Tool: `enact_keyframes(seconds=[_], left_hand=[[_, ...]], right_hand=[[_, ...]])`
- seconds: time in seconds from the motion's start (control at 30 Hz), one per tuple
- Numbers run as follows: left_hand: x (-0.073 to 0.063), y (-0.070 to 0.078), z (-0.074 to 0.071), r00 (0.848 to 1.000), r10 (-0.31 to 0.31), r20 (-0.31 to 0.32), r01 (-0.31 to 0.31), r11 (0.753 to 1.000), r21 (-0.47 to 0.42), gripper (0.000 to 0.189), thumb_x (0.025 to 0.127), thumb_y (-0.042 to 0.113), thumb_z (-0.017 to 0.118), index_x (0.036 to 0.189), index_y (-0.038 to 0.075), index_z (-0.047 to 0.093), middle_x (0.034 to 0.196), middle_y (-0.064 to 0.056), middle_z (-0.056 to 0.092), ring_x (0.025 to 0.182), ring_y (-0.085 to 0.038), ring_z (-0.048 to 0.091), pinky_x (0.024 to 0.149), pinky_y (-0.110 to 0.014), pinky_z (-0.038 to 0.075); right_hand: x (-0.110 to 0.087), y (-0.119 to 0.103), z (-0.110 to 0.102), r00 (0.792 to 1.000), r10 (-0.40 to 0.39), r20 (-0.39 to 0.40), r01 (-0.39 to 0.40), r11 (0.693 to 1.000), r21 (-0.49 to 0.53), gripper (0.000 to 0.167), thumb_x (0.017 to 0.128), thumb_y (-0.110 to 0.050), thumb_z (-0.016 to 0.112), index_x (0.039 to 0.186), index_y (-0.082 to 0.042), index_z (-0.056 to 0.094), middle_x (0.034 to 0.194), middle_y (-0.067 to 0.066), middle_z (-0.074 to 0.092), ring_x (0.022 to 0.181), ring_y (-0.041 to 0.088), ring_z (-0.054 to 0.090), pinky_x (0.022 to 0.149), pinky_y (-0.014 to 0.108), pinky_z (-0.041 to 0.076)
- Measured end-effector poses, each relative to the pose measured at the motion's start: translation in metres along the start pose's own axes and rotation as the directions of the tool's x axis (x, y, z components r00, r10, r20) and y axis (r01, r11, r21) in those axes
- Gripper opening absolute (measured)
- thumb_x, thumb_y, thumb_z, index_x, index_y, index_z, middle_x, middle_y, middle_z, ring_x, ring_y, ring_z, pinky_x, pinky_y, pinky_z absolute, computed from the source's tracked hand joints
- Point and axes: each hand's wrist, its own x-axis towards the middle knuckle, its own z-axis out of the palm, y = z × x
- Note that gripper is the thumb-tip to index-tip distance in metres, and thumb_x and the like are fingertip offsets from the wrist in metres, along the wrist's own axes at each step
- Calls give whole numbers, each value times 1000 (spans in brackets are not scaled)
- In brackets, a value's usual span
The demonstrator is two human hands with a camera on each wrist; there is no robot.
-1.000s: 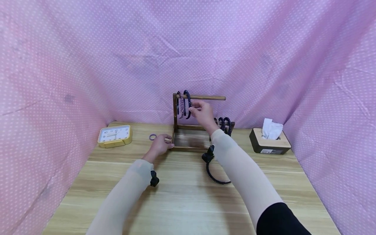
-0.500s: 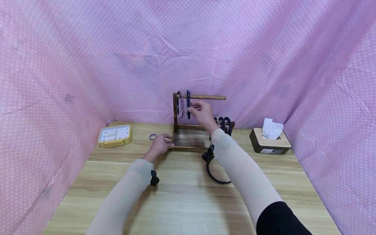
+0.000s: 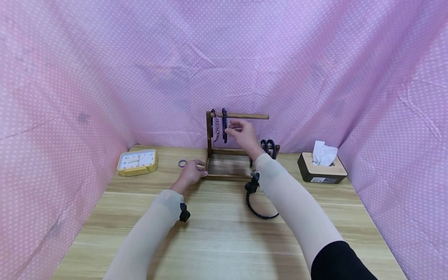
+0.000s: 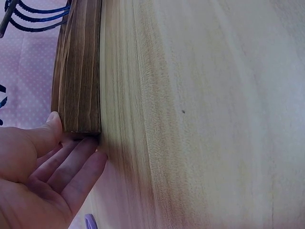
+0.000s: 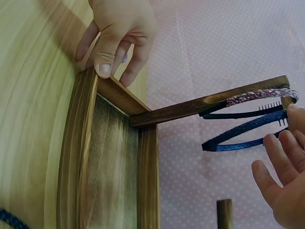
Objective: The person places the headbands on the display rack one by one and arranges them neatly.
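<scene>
A brown wooden stand (image 3: 227, 178) with a tray base and an upper rod (image 3: 250, 116) stands at the back of the table. Its front left corner is held by my left hand (image 3: 191, 172), thumb on the rim and fingers against the outer end (image 4: 82, 71). A dark blue headband (image 5: 248, 126) hangs from the rod, apart from a pink glittery headband (image 3: 216, 126) nearer the post. My right hand (image 3: 244, 136) is just right of the blue headband, fingers loosely spread (image 5: 281, 157); whether the thumb still touches it is hard to see.
Several dark headbands (image 3: 270, 144) hang at the stand's lower right, partly behind my right arm. Another black headband (image 3: 257, 214) lies on the table in front. A purple ring (image 3: 182, 163) and a yellow clock (image 3: 138, 162) are left; a tissue box (image 3: 322, 169) is right.
The dark blue headband turned edge-on and shifted slightly along the rod. My right hand has loosened and drawn a little to the right. The left hand stays put.
</scene>
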Motion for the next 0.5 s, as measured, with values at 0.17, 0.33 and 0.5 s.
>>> enact_keyframes(seconds=[0.17, 0.33, 0.5], left_hand=[[0, -2, 1, 1000, -6, 3, 6, 1000, 2, 40, 98, 13, 71, 135, 3, 62, 124, -19, 72, 116, -33, 68, 97, -45, 56], [1, -2, 1, 1000, -10, -2, 10, 1000, 2, 40, 97, 13, 72, 135, 4, 62, 123, -19, 72, 116, -33, 68, 98, -46, 55], [0, -1, 0, 1000, 5, -7, -5, 1000, 3, 39, 97, 12, 72, 134, 2, 63, 123, -20, 72, 115, -33, 69, 98, -46, 56]], right_hand=[[-9, -5, -19, 999, -15, 49, 16, 1000, -18, 43, 96, -21, 75, 136, -9, 64, 128, 16, 67, 115, 28, 66, 96, 40, 57], [-28, -10, -44, 992, -51, 112, 59, 996, -69, 44, 96, -21, 75, 136, -9, 63, 130, 18, 66, 115, 30, 67, 95, 42, 58], [-56, -10, -69, 985, -70, 160, 95, 983, -157, 43, 94, -17, 77, 133, -4, 64, 129, 17, 68, 112, 30, 69, 97, 41, 57]])
